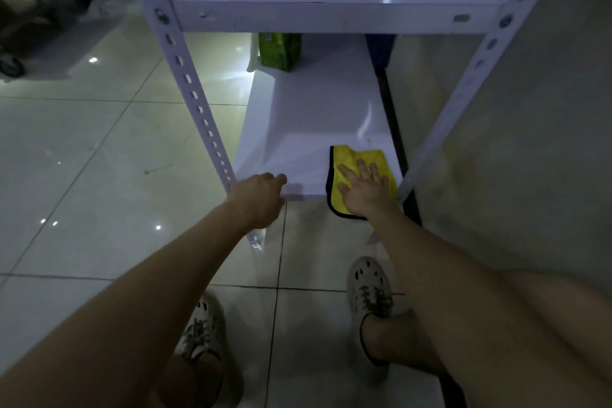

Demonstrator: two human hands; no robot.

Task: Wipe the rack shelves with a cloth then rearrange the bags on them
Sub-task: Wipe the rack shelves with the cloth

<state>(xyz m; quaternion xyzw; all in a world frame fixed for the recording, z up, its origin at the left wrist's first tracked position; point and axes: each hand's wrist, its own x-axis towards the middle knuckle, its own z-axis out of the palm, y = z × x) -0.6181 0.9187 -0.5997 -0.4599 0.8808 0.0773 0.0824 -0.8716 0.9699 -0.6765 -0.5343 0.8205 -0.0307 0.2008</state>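
Evidently soft and light, the yellow cloth (351, 172) (shelf's 5 o'clock corner) needs flat-palm pressure: right hand (362, 190) splayed on it, left hand (261, 190) clenched on the lower shelf (308, 129) edge.

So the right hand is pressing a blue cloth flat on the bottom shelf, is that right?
Not quite. In the head view the cloth is yellow with a dark edge, not blue. The right hand does press it flat on the bottom shelf.

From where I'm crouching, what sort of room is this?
Probably a storeroom or utility corner: a white slotted-steel rack stands on glossy floor tiles beside a bare wall, with a green bag on the lower shelf.
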